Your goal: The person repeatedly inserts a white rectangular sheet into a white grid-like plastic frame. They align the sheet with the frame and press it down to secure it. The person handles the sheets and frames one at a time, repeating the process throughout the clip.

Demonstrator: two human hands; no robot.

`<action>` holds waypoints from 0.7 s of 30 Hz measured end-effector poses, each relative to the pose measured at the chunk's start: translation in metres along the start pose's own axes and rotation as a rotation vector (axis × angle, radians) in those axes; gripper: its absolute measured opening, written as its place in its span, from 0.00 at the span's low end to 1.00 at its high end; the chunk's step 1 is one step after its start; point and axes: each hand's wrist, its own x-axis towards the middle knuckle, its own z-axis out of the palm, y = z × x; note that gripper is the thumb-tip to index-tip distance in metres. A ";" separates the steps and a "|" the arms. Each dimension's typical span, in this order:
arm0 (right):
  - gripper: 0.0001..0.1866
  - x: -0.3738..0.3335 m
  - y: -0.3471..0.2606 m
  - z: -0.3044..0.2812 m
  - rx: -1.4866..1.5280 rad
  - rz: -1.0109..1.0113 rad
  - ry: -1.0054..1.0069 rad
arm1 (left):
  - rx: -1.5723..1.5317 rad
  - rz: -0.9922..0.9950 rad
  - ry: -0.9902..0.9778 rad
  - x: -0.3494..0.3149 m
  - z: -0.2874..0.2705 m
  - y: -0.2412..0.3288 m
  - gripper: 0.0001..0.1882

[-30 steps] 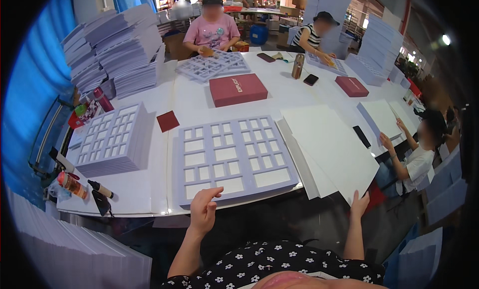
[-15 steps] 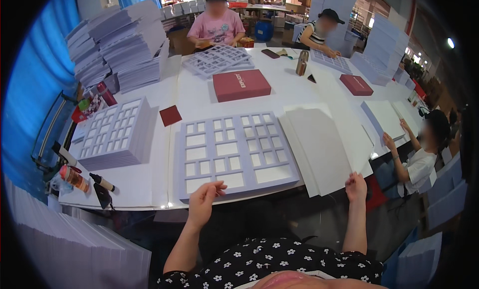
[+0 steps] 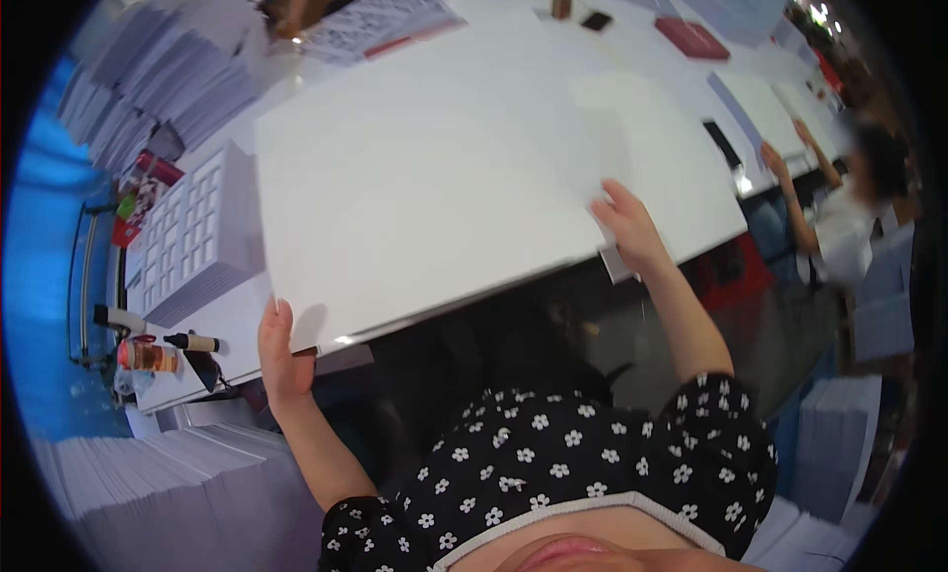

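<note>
sheet (image 3: 425, 197), broad and white, spans the space between the two hands over the near part of the table (image 3: 247, 310), its lower edge seemingly close to the table's front edge; whether it lies flat or floats a little cannot be told. the left hand (image 3: 286, 360) is at its lower left corner, thumb upright and fingertips near together, so the opening looks narrow, though a real pinch does not show. the right hand (image 3: 637, 236) is by its right side, fingers loosely bent and blurred, and i cannot tell whether it grips. good handling here seems to call for light, even contact at both edges, palms outside and thumbs off the white face, to avoid creases or smudges. both sides are best kept level, with the table's front edge as a guide for squareness. the stack of compartmented trays (image 3: 188, 231) stands just to the left, where a swinging corner could catch it
</note>
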 end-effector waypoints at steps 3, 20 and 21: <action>0.19 0.022 -0.003 0.014 -0.076 -0.054 -0.009 | 0.198 -0.076 -0.029 0.002 -0.006 0.003 0.22; 0.27 0.025 0.065 -0.022 -0.340 0.118 -0.033 | 0.344 -0.023 0.038 0.033 -0.008 -0.044 0.25; 0.27 0.025 0.063 -0.021 -0.360 0.120 -0.035 | 0.352 -0.026 0.041 0.034 -0.009 -0.044 0.25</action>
